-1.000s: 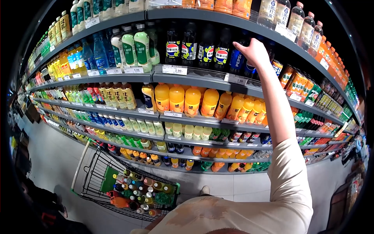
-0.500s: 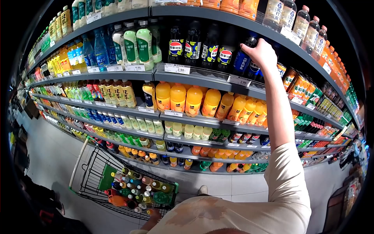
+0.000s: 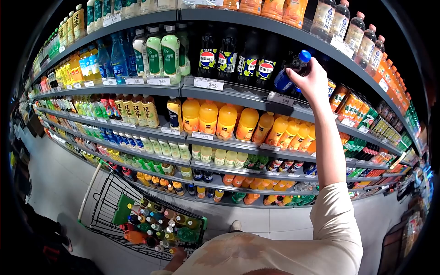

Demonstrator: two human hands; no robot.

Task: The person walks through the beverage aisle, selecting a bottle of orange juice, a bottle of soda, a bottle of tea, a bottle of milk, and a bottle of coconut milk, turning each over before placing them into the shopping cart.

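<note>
My right hand (image 3: 312,85) is closed around the upper part of a Pepsi bottle (image 3: 285,81) on the second shelf from the top. This dark bottle leans, its blue cap pointing up and right above my thumb and its blue label low on the left. Black cola bottles (image 3: 247,57) with lime-pictured labels stand left of it. Low down, my left hand (image 3: 178,257) is at the near side of the shopping cart (image 3: 94,215), close by a yellow-capped bottle (image 3: 173,250). The fingers of that hand are mostly hidden.
Many bottles (image 3: 160,224) fill part of the cart. Orange juice bottles (image 3: 227,121) line the shelf below, and soda water bottles (image 3: 341,20) stand above. Price tags (image 3: 280,98) run along the shelf edges. Another person's dark clothing (image 3: 50,238) shows at lower left.
My right hand has tipped the Pepsi bottle, its cap swinging out toward me and into sight. The left hand stays at the cart, and the view has shifted slightly.
</note>
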